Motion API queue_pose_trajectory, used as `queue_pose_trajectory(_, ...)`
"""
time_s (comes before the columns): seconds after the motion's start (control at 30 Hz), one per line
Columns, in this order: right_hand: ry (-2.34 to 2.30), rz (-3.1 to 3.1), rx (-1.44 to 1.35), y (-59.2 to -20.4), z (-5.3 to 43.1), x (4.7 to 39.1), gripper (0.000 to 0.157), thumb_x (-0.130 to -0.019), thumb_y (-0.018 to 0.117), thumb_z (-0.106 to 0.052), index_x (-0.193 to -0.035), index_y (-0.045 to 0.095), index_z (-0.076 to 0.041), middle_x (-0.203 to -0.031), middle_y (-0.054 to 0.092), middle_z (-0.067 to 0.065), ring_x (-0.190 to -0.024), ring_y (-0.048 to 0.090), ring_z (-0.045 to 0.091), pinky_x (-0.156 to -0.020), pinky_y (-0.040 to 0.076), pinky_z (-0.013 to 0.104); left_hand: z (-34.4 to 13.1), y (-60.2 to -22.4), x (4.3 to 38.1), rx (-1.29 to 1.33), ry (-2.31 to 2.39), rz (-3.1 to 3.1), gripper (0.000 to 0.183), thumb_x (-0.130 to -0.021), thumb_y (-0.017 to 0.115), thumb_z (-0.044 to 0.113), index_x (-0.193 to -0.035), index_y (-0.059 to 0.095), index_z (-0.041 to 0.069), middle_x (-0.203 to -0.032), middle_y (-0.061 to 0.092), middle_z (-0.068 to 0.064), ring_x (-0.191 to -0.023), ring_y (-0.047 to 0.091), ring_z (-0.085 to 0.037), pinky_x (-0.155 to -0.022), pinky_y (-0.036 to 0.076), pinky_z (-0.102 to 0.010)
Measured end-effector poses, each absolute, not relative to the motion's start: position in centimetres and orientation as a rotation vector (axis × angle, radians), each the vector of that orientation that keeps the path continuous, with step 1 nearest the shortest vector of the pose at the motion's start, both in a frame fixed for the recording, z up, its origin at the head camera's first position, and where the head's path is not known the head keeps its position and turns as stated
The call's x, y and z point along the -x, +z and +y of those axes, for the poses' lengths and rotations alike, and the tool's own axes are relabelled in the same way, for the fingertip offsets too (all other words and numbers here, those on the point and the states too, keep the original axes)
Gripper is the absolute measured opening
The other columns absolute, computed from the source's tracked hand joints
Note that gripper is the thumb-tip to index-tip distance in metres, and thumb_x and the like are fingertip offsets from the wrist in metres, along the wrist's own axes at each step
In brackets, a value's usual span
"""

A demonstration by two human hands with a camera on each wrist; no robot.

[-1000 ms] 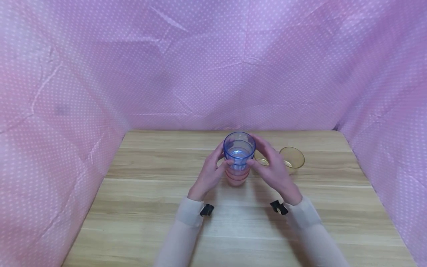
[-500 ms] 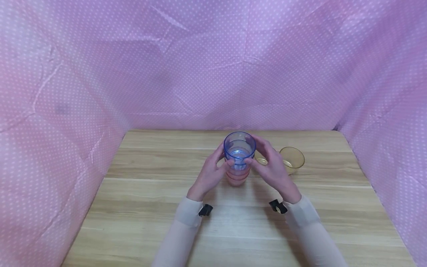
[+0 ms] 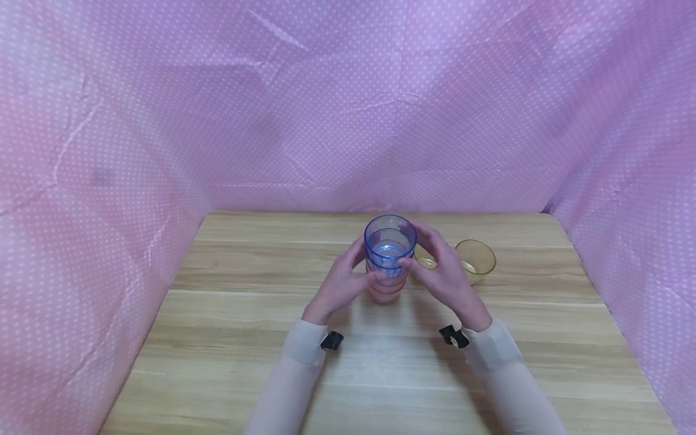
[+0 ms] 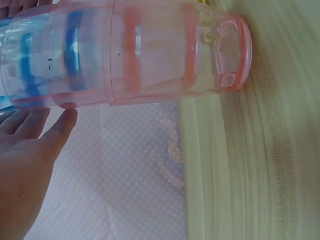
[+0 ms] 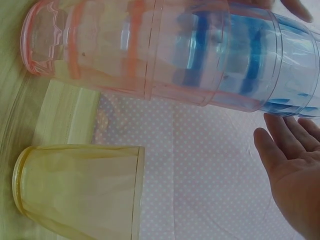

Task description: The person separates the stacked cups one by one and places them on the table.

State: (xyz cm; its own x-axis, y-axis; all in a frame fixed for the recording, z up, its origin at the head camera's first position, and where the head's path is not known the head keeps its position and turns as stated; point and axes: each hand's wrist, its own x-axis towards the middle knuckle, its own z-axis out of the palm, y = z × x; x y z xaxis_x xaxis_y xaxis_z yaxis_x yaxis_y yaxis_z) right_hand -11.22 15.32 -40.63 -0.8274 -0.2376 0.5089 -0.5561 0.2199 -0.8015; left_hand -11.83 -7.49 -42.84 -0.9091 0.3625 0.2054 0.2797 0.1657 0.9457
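Note:
Clear blue cups (image 3: 389, 234) nest in clear pink cups (image 3: 385, 296), making one upright stack on the table. My left hand (image 3: 342, 283) curves round the stack's left side, its thumb below the blue rims by the pink cup. In the left wrist view the fingertips (image 4: 65, 122) meet the wall of the upper pink cup (image 4: 155, 55). My right hand (image 3: 450, 281) curves round the other side, thumb on the blue part. Its fingers (image 5: 285, 137) reach the blue cup wall (image 5: 295, 65) in the right wrist view.
Close to the right of the stack stand two clear yellow cups: one yellow cup (image 3: 478, 257) beyond my right hand, another (image 3: 426, 264) partly hidden behind it. The wooden table (image 3: 228, 338) ends at a pink dotted cloth (image 3: 326, 121) at the back.
My left hand has slid slightly down and left, its thumb moving from the blue rim toward the pink cup. The right hand and the stack stay nearly still.

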Motion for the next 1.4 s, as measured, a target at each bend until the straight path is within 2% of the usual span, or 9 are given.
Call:
queue_pose_trajectory(0.37,1.665,-2.26,-0.737,-40.6,15.6,11.0,0.07,-0.087,0.08,0.003,-0.148,0.047,0.002,-0.147,0.058,0.017,-0.134,0.056,0.035,-0.117,0.041,0.028,-7.3,-43.3,12.1,-0.695,1.857,2.364,0.077,-0.092,0.079,0.011,-0.159,0.04,0.012,-0.152,0.054,-0.011,-0.139,0.052,-0.03,-0.12,0.039,-0.043)
queue_pose_trajectory(0.5,1.68,-2.27,-0.753,-40.4,15.7,11.2,0.076,-0.087,0.081,0.0,-0.153,0.042,0.002,-0.153,0.052,0.017,-0.137,0.053,0.036,-0.118,0.04,0.026,-7.4,-43.3,12.1,-0.71,1.839,2.379,0.077,-0.093,0.078,0.01,-0.16,0.039,0.01,-0.153,0.053,-0.013,-0.14,0.052,-0.031,-0.12,0.039,-0.043)
queue_pose_trajectory(0.67,1.714,-2.282,-0.812,-40.1,15.8,11.9,0.087,-0.085,0.085,-0.007,-0.156,0.038,0.001,-0.156,0.049,0.018,-0.138,0.051,0.038,-0.118,0.041,0.03,-7.4,-43.2,12.1,-0.737,1.819,2.392,0.077,-0.094,0.077,0.008,-0.16,0.037,0.008,-0.153,0.053,-0.016,-0.14,0.051,-0.032,-0.12,0.039,-0.042)
queue_pose_trajectory(0.8,1.743,-2.338,-0.849,-39.8,15.8,12.5,0.093,-0.081,0.089,-0.011,-0.158,0.038,-0.002,-0.154,0.05,0.017,-0.14,0.049,0.035,-0.119,0.041,0.039,-7.5,-43.2,12.1,-0.758,1.81,2.397,0.077,-0.094,0.076,0.006,-0.16,0.037,0.008,-0.152,0.054,-0.017,-0.139,0.052,-0.032,-0.12,0.04,-0.04)
queue_pose_trajectory(1.03,1.799,-2.408,-0.887,-39.4,15.6,13.2,0.095,-0.076,0.091,-0.003,-0.157,0.041,-0.009,-0.15,0.055,0.013,-0.14,0.05,0.032,-0.121,0.038,0.051,-7.4,-43.4,12.2,-0.788,1.806,2.39,0.075,-0.095,0.074,0.006,-0.16,0.036,0.009,-0.151,0.054,-0.017,-0.138,0.053,-0.032,-0.12,0.04,-0.041)
queue_pose_trajectory(1.4,1.819,-2.384,-0.924,-39.3,15.6,13.6,0.09,-0.076,0.092,-0.003,-0.153,0.046,-0.011,-0.147,0.057,0.007,-0.138,0.051,0.026,-0.12,0.039,0.048,-7.4,-43.5,12.3,-0.799,1.827,2.382,0.076,-0.095,0.074,0.006,-0.161,0.036,0.009,-0.15,0.055,-0.016,-0.138,0.053,-0.031,-0.12,0.04,-0.04)
